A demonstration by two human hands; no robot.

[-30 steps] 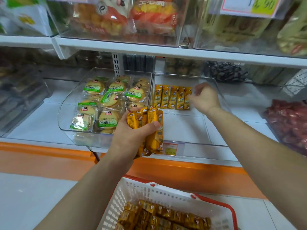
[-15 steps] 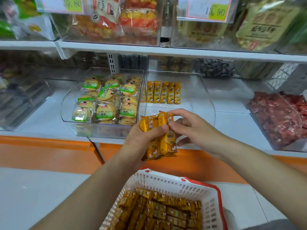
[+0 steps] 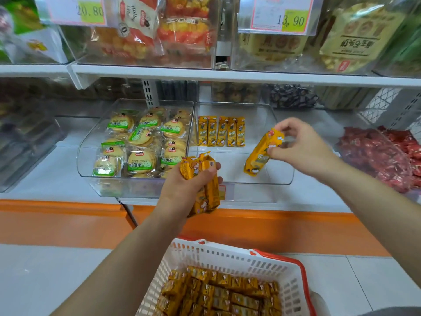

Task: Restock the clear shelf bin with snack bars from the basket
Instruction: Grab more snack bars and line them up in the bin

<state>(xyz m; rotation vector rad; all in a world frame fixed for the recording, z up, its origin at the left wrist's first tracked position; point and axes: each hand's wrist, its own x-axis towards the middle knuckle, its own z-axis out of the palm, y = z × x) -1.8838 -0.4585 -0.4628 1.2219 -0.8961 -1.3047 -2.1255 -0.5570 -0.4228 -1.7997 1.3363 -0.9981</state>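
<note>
What the left hand (image 3: 186, 190) has got: in the head view, a fistful of snack bars (image 3: 206, 176), fingers and thumb wrapped right round the yellow wrappers, bars roughly upright with their tops poking out above the fist.
Right hand (image 3: 300, 147): pinching a single bar (image 3: 262, 153) near its top end between thumb and fingertips. The bar hangs tilted, lower end angled back toward the left hand.
Clear bin (image 3: 280, 180): sits under the right hand, front wall just beyond the left hand's fingers. The pinched bar is over its floor, not touching it as far as anyone can tell.
Row of bars (image 3: 221, 131): five lying flat side by side at the back of that bin, beyond the left hand and left of the right one.
Basket (image 3: 227, 254): below both hands, white with a red rim, loaded with more of the same yellow bars.
Cookie bin (image 3: 86, 165): left of the left hand, right up against the clear bin, packed with round green-labelled cookies.
Red sweets (image 3: 382, 153): off to the right of the right hand.
</note>
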